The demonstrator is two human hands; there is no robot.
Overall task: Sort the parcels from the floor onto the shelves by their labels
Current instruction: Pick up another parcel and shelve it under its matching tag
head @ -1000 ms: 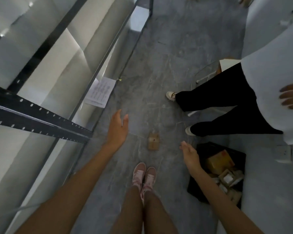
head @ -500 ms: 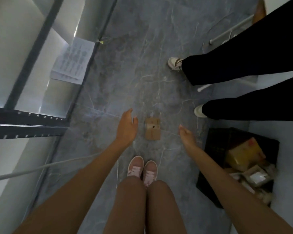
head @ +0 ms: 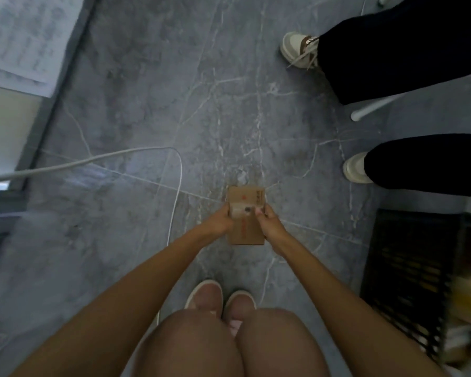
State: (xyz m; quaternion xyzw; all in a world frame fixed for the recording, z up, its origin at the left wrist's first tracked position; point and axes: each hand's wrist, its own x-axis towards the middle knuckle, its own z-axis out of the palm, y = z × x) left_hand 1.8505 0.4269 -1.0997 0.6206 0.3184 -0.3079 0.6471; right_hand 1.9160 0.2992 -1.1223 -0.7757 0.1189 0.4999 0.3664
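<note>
A small flat brown cardboard parcel (head: 246, 202) with red print and a taped seam lies on the grey marble floor just ahead of my shoes. My left hand (head: 220, 222) grips its left edge and my right hand (head: 269, 223) grips its right edge, thumbs on top. Whether the parcel is off the floor, I cannot tell. The label text is too small to read.
A black crate (head: 408, 270) with more parcels stands at the right. Another person's legs (head: 392, 50) and shoes stand at the upper right. The metal shelf frame (head: 52, 85) with a printed sheet (head: 25, 36) runs along the left. A white cable (head: 174, 186) lies across the floor.
I have crouched lower, and both hands, open and apart above the floor before, have closed on the two sides of the parcel.
</note>
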